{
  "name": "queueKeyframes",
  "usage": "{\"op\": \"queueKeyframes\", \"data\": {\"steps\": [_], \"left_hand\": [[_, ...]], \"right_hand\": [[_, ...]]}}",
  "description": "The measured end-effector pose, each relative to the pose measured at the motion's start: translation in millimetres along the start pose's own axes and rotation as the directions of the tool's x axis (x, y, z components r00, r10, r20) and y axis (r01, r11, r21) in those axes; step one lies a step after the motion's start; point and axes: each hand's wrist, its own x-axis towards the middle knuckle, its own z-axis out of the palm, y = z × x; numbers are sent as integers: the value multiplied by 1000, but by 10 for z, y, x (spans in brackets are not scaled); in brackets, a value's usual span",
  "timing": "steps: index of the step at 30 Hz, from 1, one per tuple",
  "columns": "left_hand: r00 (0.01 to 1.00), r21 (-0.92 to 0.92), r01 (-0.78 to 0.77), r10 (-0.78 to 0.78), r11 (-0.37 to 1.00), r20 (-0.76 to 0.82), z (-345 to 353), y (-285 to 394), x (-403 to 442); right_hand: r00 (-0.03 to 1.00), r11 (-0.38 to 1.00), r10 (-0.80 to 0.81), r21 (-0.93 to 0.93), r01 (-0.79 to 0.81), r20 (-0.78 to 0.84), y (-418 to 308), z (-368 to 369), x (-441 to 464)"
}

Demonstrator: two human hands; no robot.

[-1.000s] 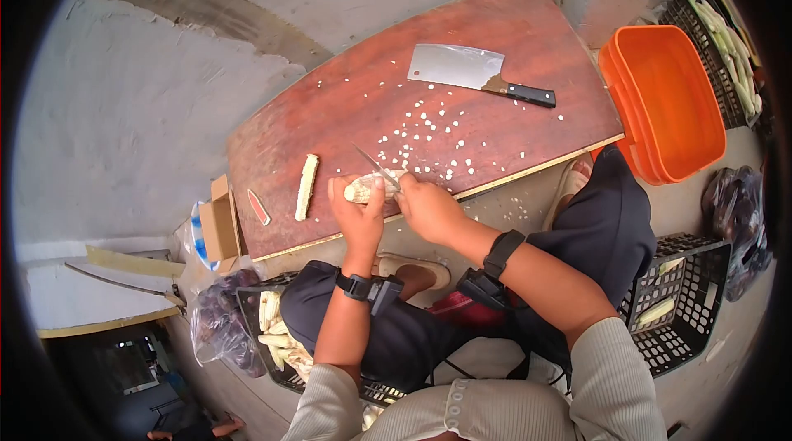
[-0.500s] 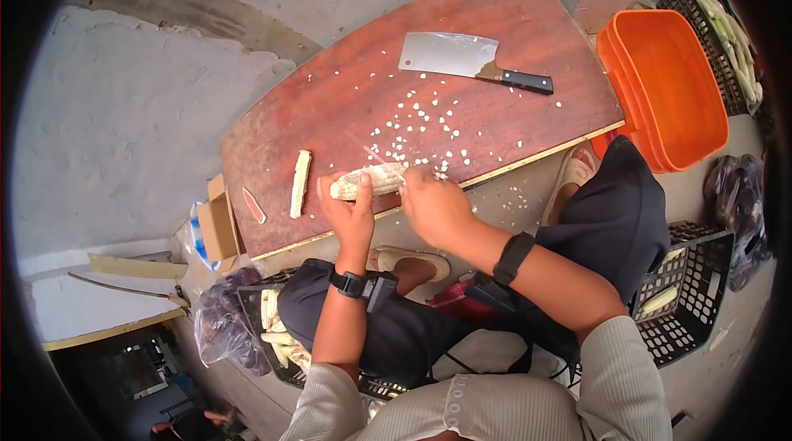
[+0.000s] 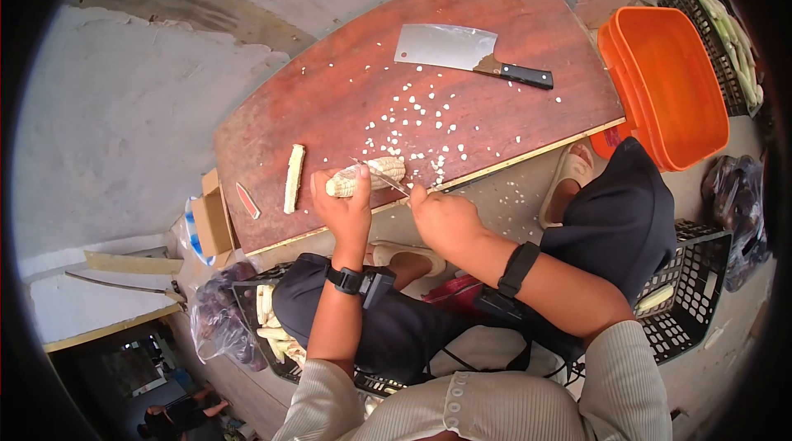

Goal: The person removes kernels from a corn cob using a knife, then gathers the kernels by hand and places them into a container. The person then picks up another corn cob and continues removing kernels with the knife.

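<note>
My left hand (image 3: pixel 345 208) is wrapped round the near-left end of a pale corn cob (image 3: pixel 386 169) held over the near edge of the red-brown board (image 3: pixel 330 103). A thin knife (image 3: pixel 393 183) is in my closed right hand (image 3: pixel 445 216); its handle is hidden by the fingers. The blade slants across the cob's near side, its tip by my left thumb. Loose white kernels (image 3: pixel 419 122) are scattered on the board beyond the cob. Left of my left hand lies a narrow yellowish cob piece (image 3: pixel 294 179).
A cleaver (image 3: pixel 450 47) lies flat at the board's far side, and a small red strip (image 3: pixel 247 201) at its left. Orange tubs (image 3: pixel 668 86) stand right. Black crates (image 3: pixel 685 301) with corn flank my legs. Plastic bags (image 3: pixel 227 313) and a cardboard box (image 3: pixel 216 218) sit left; another person (image 3: pixel 181 416) is lower left.
The knife has swung from pointing away over the board to lying across the cob. My right hand has moved slightly right and nearer to me. The view has shifted a little.
</note>
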Motion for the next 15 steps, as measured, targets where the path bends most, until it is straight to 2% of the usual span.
{"op": "queueKeyframes", "data": {"steps": [6, 9, 10, 13, 15], "left_hand": [[1000, 24, -1, 0, 1000, 9, 25, 81, 7], [999, 33, -35, 34, 999, 23, 29, 115, 32], [999, 27, -46, 45, 999, 23, 34, 143, 42], [965, 99, -249, 238, 963, 111, 72, 343, -15], [977, 84, -208, 204, 974, 60, 88, 192, 45]], "right_hand": [[997, 1000, 10, 25, -12, 72, 10, -49, 95], [975, 998, 59, 6, -62, 213, -10, -116, 200], [977, 997, 52, 36, -61, 206, -3, -115, 243], [981, 995, 34, 89, -52, 192, -1, -99, 370], [983, 996, 30, 76, -44, 182, -4, -86, 481]]}}
